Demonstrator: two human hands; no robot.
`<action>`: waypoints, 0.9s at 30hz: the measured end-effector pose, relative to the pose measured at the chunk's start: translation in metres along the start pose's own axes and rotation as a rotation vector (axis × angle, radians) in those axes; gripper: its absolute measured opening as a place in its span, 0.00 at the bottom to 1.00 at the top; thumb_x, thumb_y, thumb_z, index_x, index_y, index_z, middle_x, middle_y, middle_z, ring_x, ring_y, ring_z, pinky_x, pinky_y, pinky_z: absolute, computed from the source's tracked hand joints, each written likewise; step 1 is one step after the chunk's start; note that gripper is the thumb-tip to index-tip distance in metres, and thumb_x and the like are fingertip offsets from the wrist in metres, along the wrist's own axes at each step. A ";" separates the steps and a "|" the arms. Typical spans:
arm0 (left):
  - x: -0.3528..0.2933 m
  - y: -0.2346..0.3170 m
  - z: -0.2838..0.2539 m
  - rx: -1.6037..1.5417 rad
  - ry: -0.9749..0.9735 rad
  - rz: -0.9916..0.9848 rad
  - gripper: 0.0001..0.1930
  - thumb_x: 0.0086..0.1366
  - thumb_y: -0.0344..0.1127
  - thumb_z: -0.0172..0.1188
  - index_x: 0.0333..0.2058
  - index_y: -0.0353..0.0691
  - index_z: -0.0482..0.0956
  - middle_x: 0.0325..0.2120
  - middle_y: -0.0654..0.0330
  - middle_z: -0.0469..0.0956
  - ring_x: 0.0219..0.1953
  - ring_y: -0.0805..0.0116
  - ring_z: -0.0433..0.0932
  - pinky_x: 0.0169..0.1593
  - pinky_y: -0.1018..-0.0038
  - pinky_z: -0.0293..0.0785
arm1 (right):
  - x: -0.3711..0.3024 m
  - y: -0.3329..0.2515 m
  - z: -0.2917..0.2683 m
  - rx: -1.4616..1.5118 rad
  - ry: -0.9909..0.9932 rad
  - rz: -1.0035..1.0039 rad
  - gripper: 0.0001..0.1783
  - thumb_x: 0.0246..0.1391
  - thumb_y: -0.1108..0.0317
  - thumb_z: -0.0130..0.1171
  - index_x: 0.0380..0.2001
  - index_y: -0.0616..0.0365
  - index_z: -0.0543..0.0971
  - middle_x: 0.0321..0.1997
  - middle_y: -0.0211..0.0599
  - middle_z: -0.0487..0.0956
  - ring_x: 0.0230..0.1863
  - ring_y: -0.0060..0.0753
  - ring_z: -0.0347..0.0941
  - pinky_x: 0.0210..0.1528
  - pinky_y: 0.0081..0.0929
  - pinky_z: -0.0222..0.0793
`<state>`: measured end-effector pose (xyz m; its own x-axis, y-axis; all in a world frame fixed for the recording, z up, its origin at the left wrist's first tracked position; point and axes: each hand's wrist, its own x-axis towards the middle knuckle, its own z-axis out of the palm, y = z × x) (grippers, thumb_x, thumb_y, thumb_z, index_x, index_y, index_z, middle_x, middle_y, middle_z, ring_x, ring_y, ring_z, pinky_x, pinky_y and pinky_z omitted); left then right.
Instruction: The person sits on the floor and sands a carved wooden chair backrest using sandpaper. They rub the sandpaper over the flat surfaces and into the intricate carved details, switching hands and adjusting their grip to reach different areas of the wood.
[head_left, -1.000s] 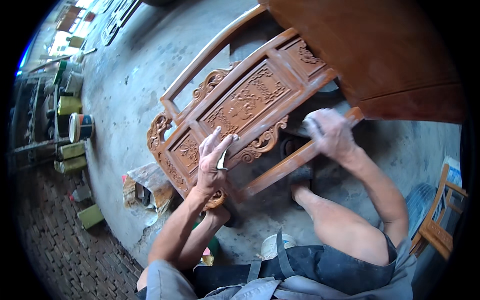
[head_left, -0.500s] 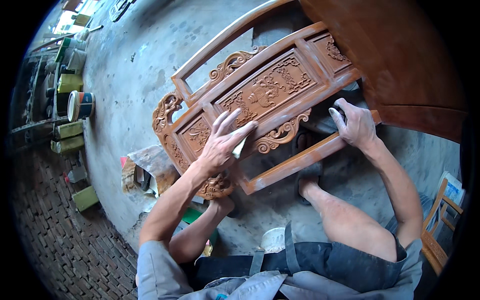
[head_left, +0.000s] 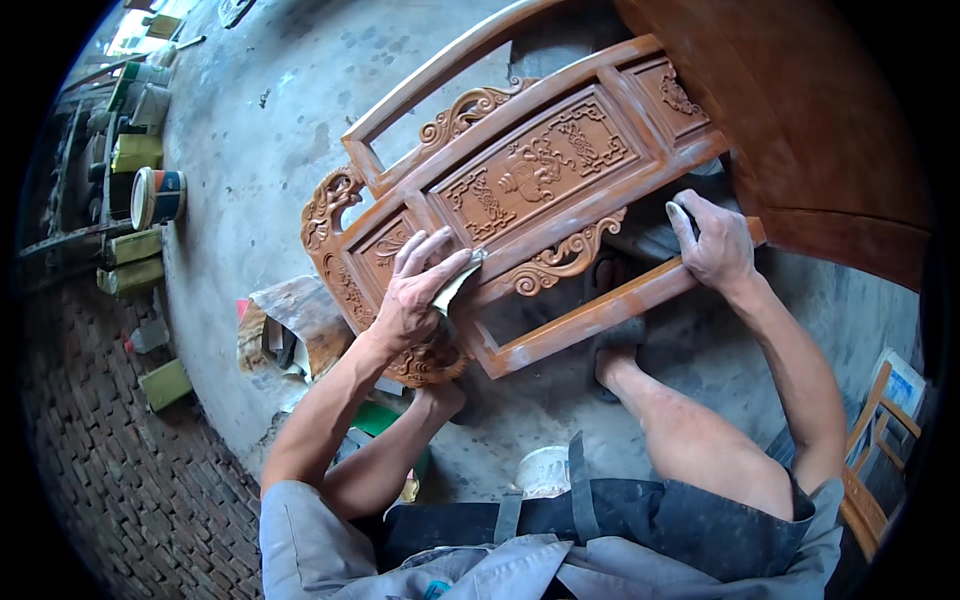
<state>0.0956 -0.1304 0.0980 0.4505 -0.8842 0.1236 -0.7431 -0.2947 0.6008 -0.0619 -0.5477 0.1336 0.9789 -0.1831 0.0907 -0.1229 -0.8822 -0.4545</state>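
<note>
A person's two bare hands are on a reddish-brown carved wooden chair back (head_left: 535, 170), watched from my remote head view; clock directions are from the picture's centre. I judge the step in hand to be smoothing the wood by hand: pale, dusty-looking streaks mark its rails. The left hand (head_left: 410, 298), close in at nine o'clock, holds what looks like folded sandpaper (head_left: 458, 286) at the thumb side, fingers spread over the wood. The right hand (head_left: 718, 243), between two and three o'clock, is well apart from it, at the upper end of the plain lower rail (head_left: 590, 322). Its fingers curl inward; I cannot tell whether it grips the rail or hides something.

To my eye, the next move calls for the paper laid flat along the grain, with light pressure beside the carving and a steady frame.

The chair back fills the space from the centre toward twelve and one o'clock, carved face up toward me. Its long axis slants from eight o'clock to two; the scrolled end (head_left: 330, 208) points toward ten, and the other end meets a broad brown wooden panel (head_left: 810, 130) toward two.
</note>
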 end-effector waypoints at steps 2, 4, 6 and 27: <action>0.005 0.004 0.012 -0.035 0.023 -0.043 0.30 0.63 0.26 0.62 0.66 0.45 0.79 0.63 0.59 0.80 0.75 0.51 0.64 0.79 0.47 0.49 | -0.001 -0.004 0.000 0.005 -0.002 0.020 0.11 0.70 0.60 0.59 0.35 0.55 0.77 0.30 0.51 0.82 0.33 0.65 0.80 0.32 0.53 0.74; 0.031 0.005 0.016 -0.019 -0.023 -0.001 0.31 0.63 0.26 0.61 0.66 0.44 0.77 0.61 0.59 0.82 0.76 0.52 0.63 0.80 0.47 0.47 | -0.002 -0.002 0.002 0.020 0.020 0.006 0.11 0.70 0.60 0.59 0.35 0.55 0.77 0.30 0.50 0.82 0.33 0.65 0.80 0.33 0.53 0.75; 0.023 0.000 0.012 -0.013 -0.049 0.003 0.28 0.66 0.28 0.60 0.66 0.44 0.79 0.62 0.59 0.81 0.76 0.51 0.62 0.79 0.46 0.48 | -0.006 0.000 0.002 0.016 0.034 0.000 0.12 0.70 0.60 0.59 0.35 0.55 0.77 0.31 0.50 0.83 0.33 0.64 0.80 0.33 0.53 0.75; 0.119 0.032 0.040 0.030 -0.038 0.057 0.34 0.60 0.28 0.66 0.67 0.49 0.74 0.71 0.47 0.68 0.77 0.39 0.56 0.78 0.47 0.56 | -0.005 -0.002 0.000 -0.013 0.061 0.043 0.13 0.70 0.59 0.59 0.34 0.55 0.77 0.31 0.48 0.84 0.32 0.63 0.81 0.32 0.53 0.76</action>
<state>0.1056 -0.2594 0.1008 0.3881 -0.9129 0.1265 -0.7817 -0.2534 0.5698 -0.0661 -0.5451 0.1344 0.9608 -0.2470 0.1256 -0.1674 -0.8786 -0.4472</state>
